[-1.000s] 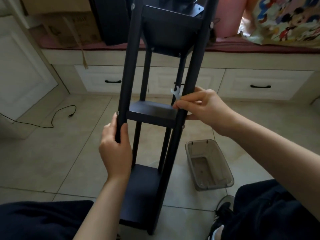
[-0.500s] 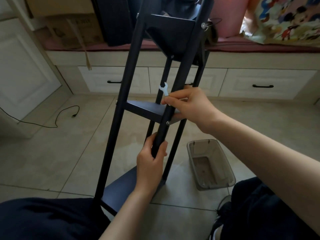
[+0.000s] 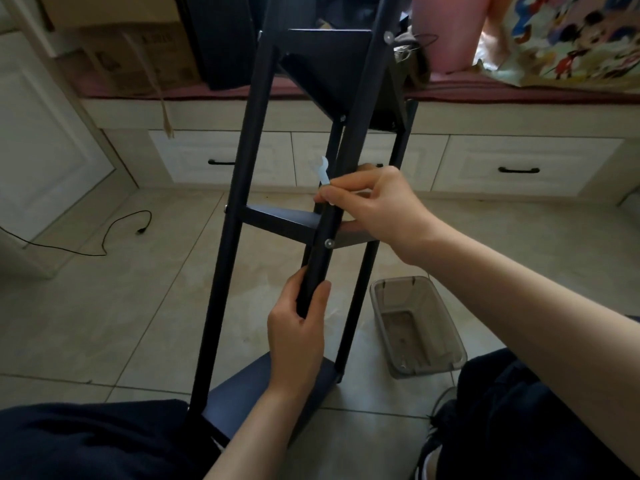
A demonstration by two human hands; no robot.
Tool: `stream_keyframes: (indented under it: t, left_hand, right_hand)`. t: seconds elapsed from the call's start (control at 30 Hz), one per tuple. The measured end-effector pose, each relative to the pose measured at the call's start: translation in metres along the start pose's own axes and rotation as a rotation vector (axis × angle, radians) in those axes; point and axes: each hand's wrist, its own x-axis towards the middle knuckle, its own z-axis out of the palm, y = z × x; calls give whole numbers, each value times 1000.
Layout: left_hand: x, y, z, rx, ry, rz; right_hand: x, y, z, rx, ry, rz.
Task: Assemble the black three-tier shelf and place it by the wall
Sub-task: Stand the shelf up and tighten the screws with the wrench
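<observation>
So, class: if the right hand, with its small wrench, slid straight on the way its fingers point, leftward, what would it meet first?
The right hand with the wrench already touches the front post; past it, probably the left post, though depth is unclear.

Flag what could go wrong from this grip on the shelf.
1. The black three-tier metal shelf is tilted, steadied only by the left hand gripping one post; it could twist or tip.
2. The right hand pinches the small white plastic wrench against that post, so it may slip and drop onto the tiled floor.
</observation>
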Motion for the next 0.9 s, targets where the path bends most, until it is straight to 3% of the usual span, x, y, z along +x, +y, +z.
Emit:
stream_keyframes:
  t: [0.27,0.5,0.9]
  left_hand:
    - [-4,11,0,-122,5,6]
    - [-5,4,-8,-82,60,56]
    - [-1,4,-14,-30,134,115]
  right_hand:
    - [3,-17,4,-27,-31,-127]
    - [-1,-23,17,-122,-86,-166]
    - [-18,8,-5,-172,-138,-29]
